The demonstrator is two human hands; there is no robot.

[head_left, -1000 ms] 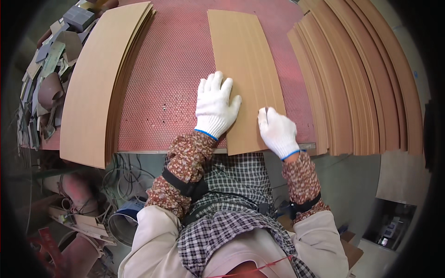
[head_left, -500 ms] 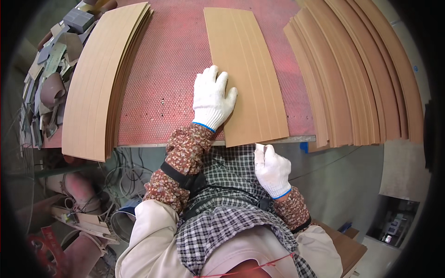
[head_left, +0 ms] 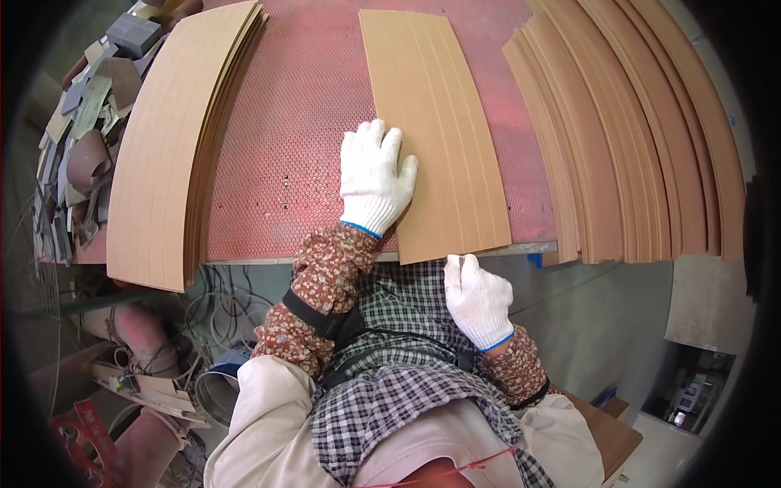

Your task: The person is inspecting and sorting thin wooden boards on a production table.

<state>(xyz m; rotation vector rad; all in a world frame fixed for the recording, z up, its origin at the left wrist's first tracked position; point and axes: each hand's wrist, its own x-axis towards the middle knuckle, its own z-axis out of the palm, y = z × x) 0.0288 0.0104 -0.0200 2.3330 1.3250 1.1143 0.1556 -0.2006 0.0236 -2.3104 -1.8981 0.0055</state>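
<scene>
A thin light-brown board point(head_left: 443, 138) with faint lengthwise lines lies on the pink mesh-patterned tabletop point(head_left: 285, 122), its near end at the table's front edge. My left hand point(head_left: 378, 175), in a white knitted glove, rests flat with fingers stretched out over the board's left edge. Just below the near end, my right hand point(head_left: 480, 301), gloved alike, is closed with thumb and forefinger together. Whatever it pinches, if anything, is too small to make out.
A stack of similar boards point(head_left: 175, 138) stands at the left, overhanging the front edge. Several more stacks point(head_left: 618, 138) fill the right side. Beyond the left stack lies a heap of scraps point(head_left: 89, 130). Cables and a red pipe point(head_left: 150, 333) are below the table at the left.
The view has shifted slightly, so the table sits a little lower. Both hands keep nearly the same places; the right thumb and forefinger have changed position slightly.
</scene>
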